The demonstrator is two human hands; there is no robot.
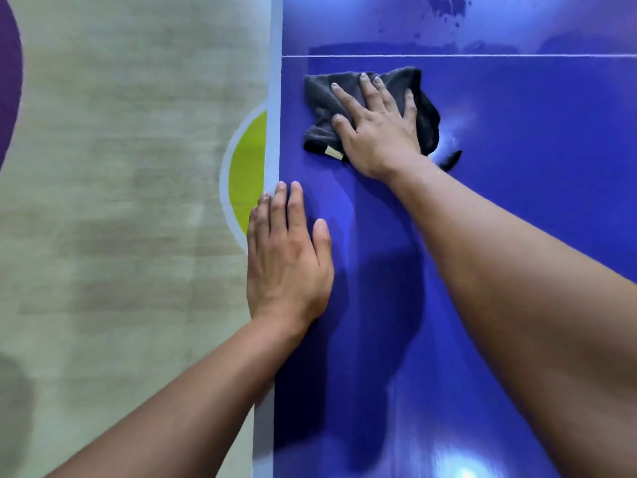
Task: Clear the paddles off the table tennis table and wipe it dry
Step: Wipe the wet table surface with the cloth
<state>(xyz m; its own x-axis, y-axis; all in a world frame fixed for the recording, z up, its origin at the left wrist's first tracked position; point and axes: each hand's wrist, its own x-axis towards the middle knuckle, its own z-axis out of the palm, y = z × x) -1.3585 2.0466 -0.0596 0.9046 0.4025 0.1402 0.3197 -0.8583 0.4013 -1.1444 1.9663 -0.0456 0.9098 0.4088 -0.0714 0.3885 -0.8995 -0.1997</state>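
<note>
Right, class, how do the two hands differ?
The right hand presses a dark grey cloth; the left hand lies on the bare table. The right hand's fingers are spread; the left hand's lie close together. The right hand reaches farther; the left hand sits at the edge. Both are flat, palm down.

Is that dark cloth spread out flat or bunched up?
Bunched up: the cloth shows folds and rumpled edges under the flat right hand.

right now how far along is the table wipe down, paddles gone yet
Done: no paddles show on the visible part of the table. In hand: the right hand presses the dark cloth flat on it while the left hand rests flat at the edge. Left: wet blotches beyond the white line, at the far side.
</note>
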